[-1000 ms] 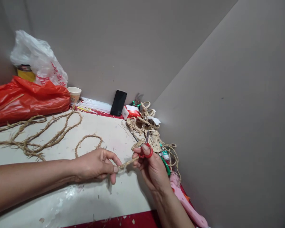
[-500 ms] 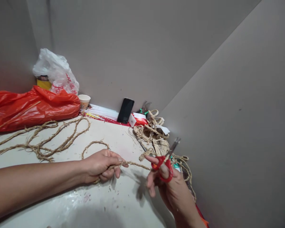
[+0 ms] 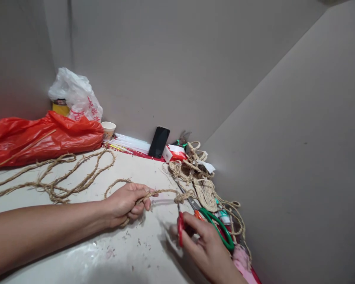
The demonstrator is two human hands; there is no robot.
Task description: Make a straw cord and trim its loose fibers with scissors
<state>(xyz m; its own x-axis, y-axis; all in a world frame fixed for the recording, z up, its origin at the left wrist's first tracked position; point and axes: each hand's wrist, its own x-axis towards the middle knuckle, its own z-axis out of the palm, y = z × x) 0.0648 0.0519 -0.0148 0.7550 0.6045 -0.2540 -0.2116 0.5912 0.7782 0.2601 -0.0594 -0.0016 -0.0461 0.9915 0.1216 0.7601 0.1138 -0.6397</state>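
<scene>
My left hand (image 3: 133, 203) is closed around a braided straw rope (image 3: 165, 191) that stretches to the right and ends in a small knotted or looped tip (image 3: 184, 196). My right hand (image 3: 199, 240) grips small red-handled scissors (image 3: 180, 228), fingers in the handle rings. Their blades point up and away from me, close against the underside of the rope's tip; I cannot tell whether they touch it. More of the rope comes out behind my left hand. Long loose loops of straw rope (image 3: 77, 181) lie at the left on the white table (image 3: 106, 256).
Larger green-handled scissors (image 3: 217, 227) lie beside my right hand. Coiled straw pieces (image 3: 205, 191) pile up along the right wall. At the back are a phone (image 3: 159, 142), a paper cup (image 3: 108, 130), white strips (image 3: 131, 142) and a red plastic bag (image 3: 44, 140).
The scissors in my right hand have swung from pointing up right, off the rope, to just below its tip. My right hand has let go of the rope's end; my left hand keeps its hold.
</scene>
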